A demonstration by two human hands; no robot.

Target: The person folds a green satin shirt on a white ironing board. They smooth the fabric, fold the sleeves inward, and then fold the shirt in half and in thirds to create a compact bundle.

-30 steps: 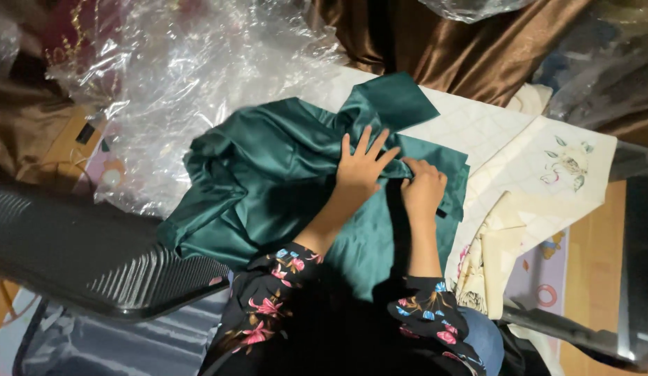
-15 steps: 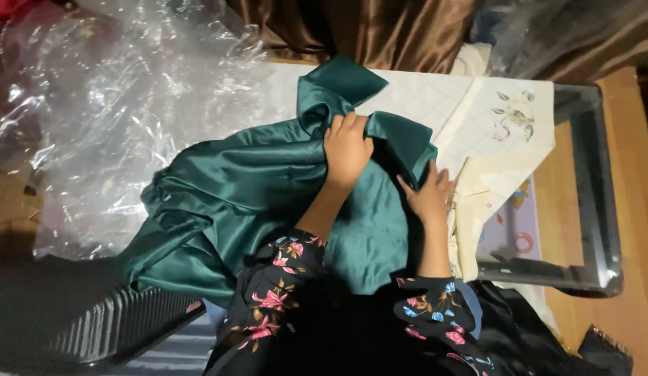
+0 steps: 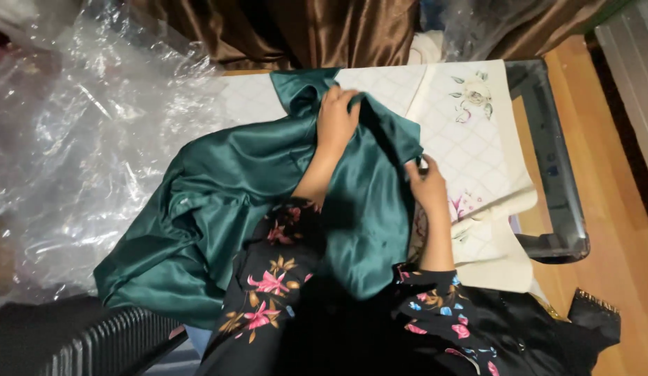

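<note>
**Green satin gathered at the far edge of the table**

The dark green satin garment (image 3: 268, 209) lies spread across a white quilted cloth with flower embroidery (image 3: 470, 146), which covers a table with a dark glass top (image 3: 554, 181). The garment's bulk spills off the near-left side toward the person's lap; its upper folds reach almost to the table's far edge, where brown satin drapery (image 3: 303, 31) hangs close behind. Crumpled clear plastic sheeting (image 3: 80, 139) crowds the whole left side, touching the garment's left edge. To the right, the white cloth is bare beyond the garment, and past the table's right rim runs a strip of wooden floor (image 3: 616, 174). That side holds the most open room.

The left hand (image 3: 336, 118) sits on the garment's upper folds, fingers curled closed over a bunched ridge of the fabric. The right hand (image 3: 427, 186) is at the garment's right edge, fingers pinched together on the hem where green meets white cloth. The fabric between both hands forms a raised fold, with the rest trailing down and left from the grip.
</note>
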